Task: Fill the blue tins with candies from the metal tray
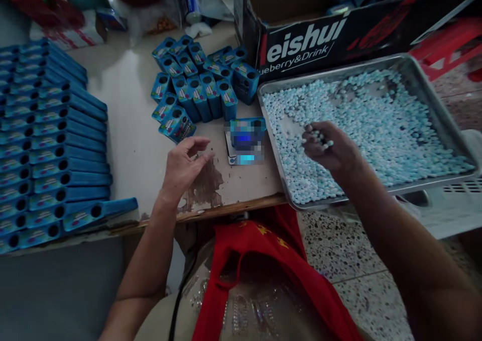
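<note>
My right hand [331, 147] is above a metal tray [280, 167], its fingers curled around several small pale-blue candies. More of these candies [376, 140] are spread over the tray. Over the table, my left hand [185, 165] has its thumb and fingers apart and holds nothing. It is nearest to a tilted blue container [176, 124], one of a loose group of blue containers with dark round holes on top. Between my hands lies a small flat device [244, 142], partly blurred out, with a blue container at its back edge.
Rows of blue containers [68, 130] are stacked at the left. Behind the tray stands a black cardboard box [301, 44]. The table's worn wooden edge [226, 209] runs in front of me. A red plastic stool-like thing [444, 49] is at the far right.
</note>
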Available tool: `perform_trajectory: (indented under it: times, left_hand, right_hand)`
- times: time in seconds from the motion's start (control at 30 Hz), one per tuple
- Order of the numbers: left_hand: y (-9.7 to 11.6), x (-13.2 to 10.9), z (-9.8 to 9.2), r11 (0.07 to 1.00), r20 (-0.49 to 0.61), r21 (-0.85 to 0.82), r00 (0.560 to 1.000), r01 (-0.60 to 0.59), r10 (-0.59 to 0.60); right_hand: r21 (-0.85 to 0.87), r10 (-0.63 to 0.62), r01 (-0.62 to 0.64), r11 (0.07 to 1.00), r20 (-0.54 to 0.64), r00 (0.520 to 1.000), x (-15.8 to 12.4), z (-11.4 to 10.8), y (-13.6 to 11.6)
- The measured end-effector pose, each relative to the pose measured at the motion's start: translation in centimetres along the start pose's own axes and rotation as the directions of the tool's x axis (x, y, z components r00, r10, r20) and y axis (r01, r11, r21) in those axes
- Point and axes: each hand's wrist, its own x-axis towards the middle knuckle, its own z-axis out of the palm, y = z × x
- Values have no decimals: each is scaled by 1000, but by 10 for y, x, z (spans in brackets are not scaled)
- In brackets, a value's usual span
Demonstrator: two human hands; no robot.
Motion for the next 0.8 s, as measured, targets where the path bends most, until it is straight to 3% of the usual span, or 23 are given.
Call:
perform_trajectory:
  times: [0.07, 0.17, 0.33, 0.53, 0.8]
  left_hand:
    - [1, 0, 2, 1000, 6, 6, 1000, 8, -8]
    - [7, 3, 11, 1000, 33, -4, 999, 0, 1]
    - [7, 1, 16, 999, 36, -33, 999, 5, -4]
    - [-13, -8, -4, 993, -45, -89, 996, 74, -78]
    - [-31, -7, -10, 983, -86, -156, 991, 92, -106]
  right_hand:
    - [140, 2, -4, 990, 18, 1000, 8, 5, -6]
    - [151, -75, 81, 985, -47, 996, 23, 23, -16]
    - [-67, -201, 193, 979, -143, 969, 52, 71, -38]
    - [-233, -403, 356, 905, -203, 892, 59, 132, -45]
    - [-406, -505, 416, 814, -138, 852, 46, 158, -48]
